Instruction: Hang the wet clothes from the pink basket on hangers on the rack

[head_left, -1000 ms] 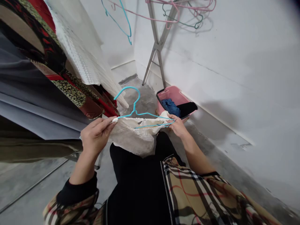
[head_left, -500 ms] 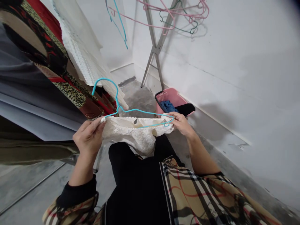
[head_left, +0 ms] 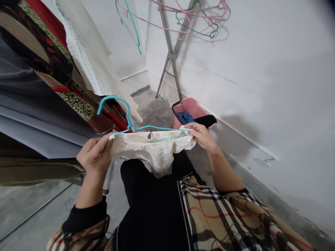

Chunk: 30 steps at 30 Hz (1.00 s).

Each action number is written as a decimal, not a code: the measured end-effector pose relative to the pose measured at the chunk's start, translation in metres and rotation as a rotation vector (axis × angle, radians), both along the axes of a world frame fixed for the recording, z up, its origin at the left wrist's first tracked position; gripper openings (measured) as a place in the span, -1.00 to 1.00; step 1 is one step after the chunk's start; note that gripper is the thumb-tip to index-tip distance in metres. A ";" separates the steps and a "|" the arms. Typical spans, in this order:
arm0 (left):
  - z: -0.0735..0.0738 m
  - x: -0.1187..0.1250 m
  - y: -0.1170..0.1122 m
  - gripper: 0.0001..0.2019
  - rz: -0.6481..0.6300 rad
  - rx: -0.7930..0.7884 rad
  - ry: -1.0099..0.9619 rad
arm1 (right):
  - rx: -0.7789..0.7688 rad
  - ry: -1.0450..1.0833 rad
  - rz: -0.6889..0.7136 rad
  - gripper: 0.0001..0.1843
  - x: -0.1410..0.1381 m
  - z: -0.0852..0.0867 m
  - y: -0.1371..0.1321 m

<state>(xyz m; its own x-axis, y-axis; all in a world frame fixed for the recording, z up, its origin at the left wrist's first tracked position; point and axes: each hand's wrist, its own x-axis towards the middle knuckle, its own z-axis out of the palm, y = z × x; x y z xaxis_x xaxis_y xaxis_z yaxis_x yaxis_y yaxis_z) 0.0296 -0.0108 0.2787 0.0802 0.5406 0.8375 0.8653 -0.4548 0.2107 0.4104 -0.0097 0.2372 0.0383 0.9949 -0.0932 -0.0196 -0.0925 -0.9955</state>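
Observation:
White lacy underpants (head_left: 161, 157) are stretched sideways between my two hands, over my lap. A light-blue clothes hanger (head_left: 128, 113) runs through their waist opening, with its hook up and to the left. My left hand (head_left: 95, 153) is closed, pinching the left end of the waistband at the hanger's left tip. On the other side my right hand (head_left: 202, 136) pinches the right end of the waistband, round the hanger's right corner. The fabric hangs down in the middle. Part of the hanger's lower bar is hidden inside it.
On the left hang several garments, among them a white knit piece (head_left: 83, 52) and a grey cloth (head_left: 34, 115). A pink basket (head_left: 193, 104) with blue and black cloth stands by the wall. Pink hangers (head_left: 206, 14) hang on a metal rack (head_left: 171, 55).
The waistband is pulled wider and straighter, as my left hand has moved slightly left. The hanger's right end sits further inside the fabric, at my right fingers.

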 end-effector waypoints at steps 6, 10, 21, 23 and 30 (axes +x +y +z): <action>-0.011 0.006 -0.003 -0.83 0.012 -0.133 0.062 | 0.146 -0.183 0.136 -0.61 0.000 0.013 -0.012; -0.007 0.014 -0.004 -0.82 -0.072 -0.219 -0.098 | 0.386 -0.459 0.121 -0.57 0.006 0.022 -0.020; 0.008 0.031 0.002 -0.80 -0.268 -0.389 -0.231 | 0.682 -0.894 0.227 -0.57 0.011 0.022 0.000; 0.007 0.035 0.005 -0.78 -0.305 -0.410 -0.268 | 0.728 -0.850 0.221 -0.60 0.009 0.030 -0.002; 0.001 0.042 0.013 -0.73 -0.414 -0.435 -0.234 | 0.637 -0.853 0.266 -0.62 0.010 0.083 -0.015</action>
<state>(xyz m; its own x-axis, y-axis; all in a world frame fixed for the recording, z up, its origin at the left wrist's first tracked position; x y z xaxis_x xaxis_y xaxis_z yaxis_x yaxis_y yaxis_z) 0.0713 0.0022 0.2794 0.1971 0.7983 0.5690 0.5454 -0.5716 0.6130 0.4207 -0.0250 0.3204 -0.3771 0.8371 0.3964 0.6425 0.5447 -0.5390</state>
